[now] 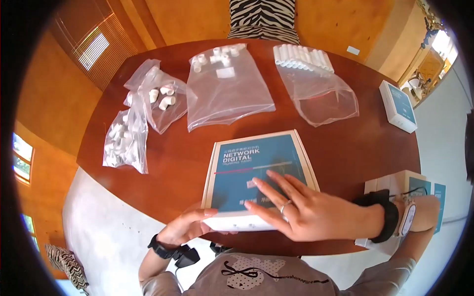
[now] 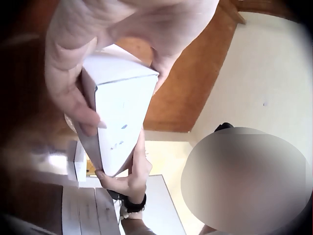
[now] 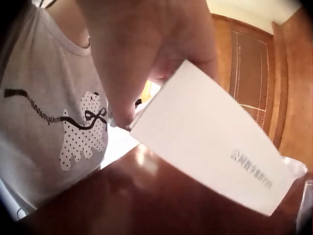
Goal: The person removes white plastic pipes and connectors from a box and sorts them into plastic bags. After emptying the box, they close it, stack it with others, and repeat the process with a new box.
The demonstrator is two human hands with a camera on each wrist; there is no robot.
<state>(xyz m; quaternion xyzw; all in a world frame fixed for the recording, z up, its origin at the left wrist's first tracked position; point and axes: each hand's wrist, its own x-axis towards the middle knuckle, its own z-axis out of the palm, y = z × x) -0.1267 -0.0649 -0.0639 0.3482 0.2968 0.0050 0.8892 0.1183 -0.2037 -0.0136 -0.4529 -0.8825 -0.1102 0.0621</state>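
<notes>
A white and blue cardboard box (image 1: 232, 192), printed "NETWORK DIGITAL", is held tilted over the near part of the table in the head view. My left hand (image 1: 185, 226) grips its near left corner, thumb on the lid and fingers below. From the right, my right hand (image 1: 311, 212) spreads its fingers across the lid. In the left wrist view, the right hand (image 2: 134, 178) has thumb and fingers on opposite sides of the box (image 2: 122, 112). A plain white side of the box (image 3: 205, 137), with some dark lettering, fills the right wrist view.
On the brown table (image 1: 163, 187) lie plastic bags of white pipe fittings (image 1: 168, 102) at left and back, and a bag of white tubes (image 1: 303, 58) at back right. A similar box (image 1: 399, 106) lies at the right edge; several more boxes (image 1: 390, 183) stand near my right arm.
</notes>
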